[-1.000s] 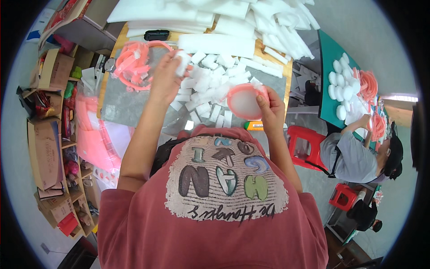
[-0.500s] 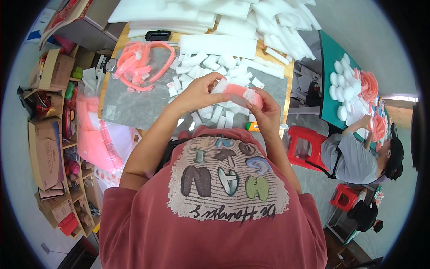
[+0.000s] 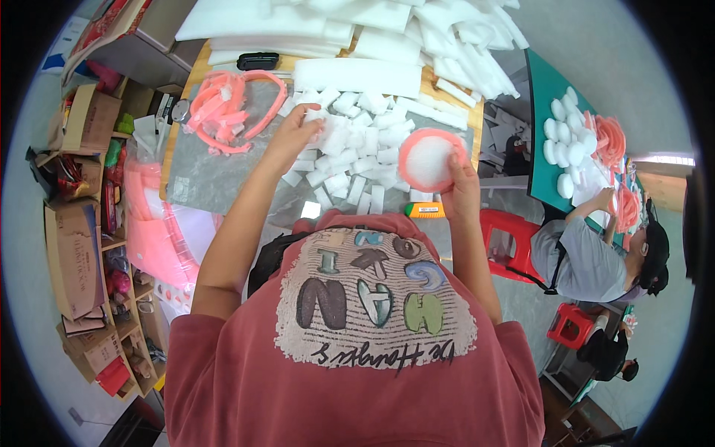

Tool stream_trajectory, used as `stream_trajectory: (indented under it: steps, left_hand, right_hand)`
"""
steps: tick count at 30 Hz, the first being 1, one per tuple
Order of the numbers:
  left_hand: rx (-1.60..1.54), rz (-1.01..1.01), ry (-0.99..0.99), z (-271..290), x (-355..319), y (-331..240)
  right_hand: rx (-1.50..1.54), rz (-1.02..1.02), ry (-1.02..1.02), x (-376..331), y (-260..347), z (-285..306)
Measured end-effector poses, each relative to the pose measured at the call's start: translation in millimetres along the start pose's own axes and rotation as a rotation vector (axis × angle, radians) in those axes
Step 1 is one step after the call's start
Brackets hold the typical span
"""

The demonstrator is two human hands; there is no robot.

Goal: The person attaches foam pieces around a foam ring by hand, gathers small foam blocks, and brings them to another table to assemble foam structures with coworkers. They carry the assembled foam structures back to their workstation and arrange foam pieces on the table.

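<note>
Foam lies stacked along the far side of the desk; I see blocks strewn mid-desk, strips far left, shelves beyond them, a stool right. The right hand is clamped on the disc, over the desk's right side. The left hand is half-curled above the blocks; I cannot tell whether it grips one.

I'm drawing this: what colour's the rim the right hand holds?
The round thing's rim is coral pink, clearest in the head view.
</note>
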State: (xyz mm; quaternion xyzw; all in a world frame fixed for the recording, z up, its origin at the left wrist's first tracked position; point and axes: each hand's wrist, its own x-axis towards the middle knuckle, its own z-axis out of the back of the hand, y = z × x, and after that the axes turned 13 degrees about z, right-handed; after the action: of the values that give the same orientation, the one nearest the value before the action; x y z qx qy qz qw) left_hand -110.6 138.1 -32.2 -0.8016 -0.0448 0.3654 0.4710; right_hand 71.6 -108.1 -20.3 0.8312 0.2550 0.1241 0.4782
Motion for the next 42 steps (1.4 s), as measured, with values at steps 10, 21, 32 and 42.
stream_trajectory:
  steps: [10,21,32,42]
  left_hand:
    - [0.61,-0.249,-0.014,-73,-17,-5]
    - [0.81,-0.62,-0.221,-91,-33,2]
    - [0.749,-0.717,-0.05,-112,-53,20]
    - [-0.212,-0.119,0.157,-87,-29,11]
  right_hand:
    - [-0.057,-0.066,0.198,-14,-12,-39]
    - [-0.585,0.053,0.195,-8,-16,-50]
    - [-0.913,0.237,0.187,7,-43,-31]
    - [-0.358,-0.193,0.333,2,-39,-31]
